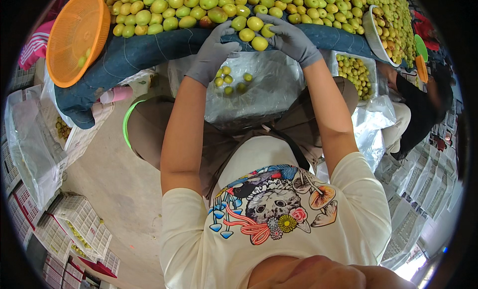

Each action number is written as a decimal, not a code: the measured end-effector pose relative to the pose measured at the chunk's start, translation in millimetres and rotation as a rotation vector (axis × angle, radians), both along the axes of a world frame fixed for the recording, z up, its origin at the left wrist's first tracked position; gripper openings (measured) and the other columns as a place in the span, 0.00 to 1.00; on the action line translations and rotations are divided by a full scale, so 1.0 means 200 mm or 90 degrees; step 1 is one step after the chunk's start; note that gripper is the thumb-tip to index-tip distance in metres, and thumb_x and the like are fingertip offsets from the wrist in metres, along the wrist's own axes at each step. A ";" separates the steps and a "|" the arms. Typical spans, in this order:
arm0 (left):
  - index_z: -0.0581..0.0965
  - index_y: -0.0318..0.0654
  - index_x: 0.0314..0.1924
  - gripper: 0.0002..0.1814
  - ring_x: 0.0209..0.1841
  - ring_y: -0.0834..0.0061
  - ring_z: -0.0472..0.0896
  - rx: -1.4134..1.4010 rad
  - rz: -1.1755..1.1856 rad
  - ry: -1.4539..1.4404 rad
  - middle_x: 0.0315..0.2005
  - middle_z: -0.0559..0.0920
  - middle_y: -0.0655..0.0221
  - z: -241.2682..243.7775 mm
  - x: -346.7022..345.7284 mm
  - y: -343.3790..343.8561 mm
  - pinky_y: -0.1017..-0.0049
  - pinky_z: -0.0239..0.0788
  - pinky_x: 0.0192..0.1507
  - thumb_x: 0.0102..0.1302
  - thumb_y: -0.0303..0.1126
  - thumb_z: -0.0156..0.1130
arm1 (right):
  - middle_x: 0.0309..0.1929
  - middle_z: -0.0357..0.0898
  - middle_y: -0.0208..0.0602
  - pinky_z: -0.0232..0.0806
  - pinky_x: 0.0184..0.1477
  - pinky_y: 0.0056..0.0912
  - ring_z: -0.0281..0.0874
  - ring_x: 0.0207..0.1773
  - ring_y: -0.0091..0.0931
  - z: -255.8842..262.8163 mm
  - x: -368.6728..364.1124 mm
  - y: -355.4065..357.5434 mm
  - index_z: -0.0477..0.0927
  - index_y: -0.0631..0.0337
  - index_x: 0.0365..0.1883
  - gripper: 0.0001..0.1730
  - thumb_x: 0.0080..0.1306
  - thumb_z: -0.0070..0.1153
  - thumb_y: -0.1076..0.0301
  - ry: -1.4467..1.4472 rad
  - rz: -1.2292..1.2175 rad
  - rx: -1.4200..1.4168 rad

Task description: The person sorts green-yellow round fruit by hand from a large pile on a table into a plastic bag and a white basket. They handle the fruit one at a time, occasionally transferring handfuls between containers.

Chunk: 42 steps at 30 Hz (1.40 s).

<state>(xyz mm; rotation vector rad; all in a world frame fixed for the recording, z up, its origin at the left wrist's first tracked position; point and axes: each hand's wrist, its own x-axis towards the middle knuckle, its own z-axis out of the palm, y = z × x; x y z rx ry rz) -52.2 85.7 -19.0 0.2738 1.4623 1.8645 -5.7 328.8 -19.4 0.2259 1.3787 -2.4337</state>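
Green-yellow jujube-like fruits (209, 2) lie heaped on a table edged with a padded dark blue cloth (142, 52). My left hand (218, 50), in a grey glove, is beside a small cluster of fruits (247, 34) at the table's edge, fingers apart and curved. From the other side my right hand (289, 37), gloved too, has its fingers around the cluster's right side and touches a fruit (267, 30). Below the hands, a container lined with clear plastic (265, 89) stands between my knees, with several fruits (228, 79) at its bottom.
An orange plastic basket (76, 39) stands on the table's left end, a white basket (379, 37) on the right. A lined crate of fruits (354, 76) stands right of my container. A person in black (418, 106) sits at far right. Stacked crates (82, 222) stand lower left.
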 end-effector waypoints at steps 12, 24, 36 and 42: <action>0.77 0.35 0.51 0.15 0.44 0.79 0.78 -0.127 0.089 0.131 0.43 0.81 0.67 -0.05 0.05 -0.03 0.79 0.71 0.46 0.64 0.29 0.60 | 0.55 0.79 0.31 0.67 0.59 0.25 0.75 0.56 0.22 0.16 0.01 -0.10 0.79 0.61 0.56 0.18 0.71 0.51 0.65 0.107 0.055 0.497; 0.67 0.30 0.65 0.32 0.53 0.70 0.78 -0.283 0.219 0.406 0.55 0.76 0.54 -0.09 0.04 -0.03 0.72 0.69 0.57 0.60 0.29 0.63 | 0.38 0.78 0.49 0.68 0.50 0.46 0.75 0.45 0.45 0.08 -0.33 -0.21 0.79 0.62 0.38 0.16 0.56 0.60 0.60 0.393 0.040 1.209; 0.69 0.35 0.61 0.32 0.57 0.52 0.76 -0.213 0.206 0.357 0.54 0.76 0.48 -0.26 0.02 0.06 0.63 0.68 0.58 0.56 0.32 0.67 | 0.42 0.84 0.36 0.71 0.46 0.41 0.79 0.44 0.41 -0.05 -0.28 -0.19 0.80 0.46 0.53 0.25 0.59 0.61 0.48 0.426 0.063 1.235; 0.67 0.36 0.63 0.27 0.38 0.75 0.82 -0.164 0.199 0.350 0.54 0.77 0.58 -0.26 0.03 0.03 0.77 0.77 0.37 0.63 0.23 0.59 | 0.40 0.83 0.34 0.71 0.52 0.30 0.80 0.45 0.27 -0.03 -0.23 -0.14 0.80 0.52 0.48 0.22 0.54 0.65 0.60 0.289 0.027 0.890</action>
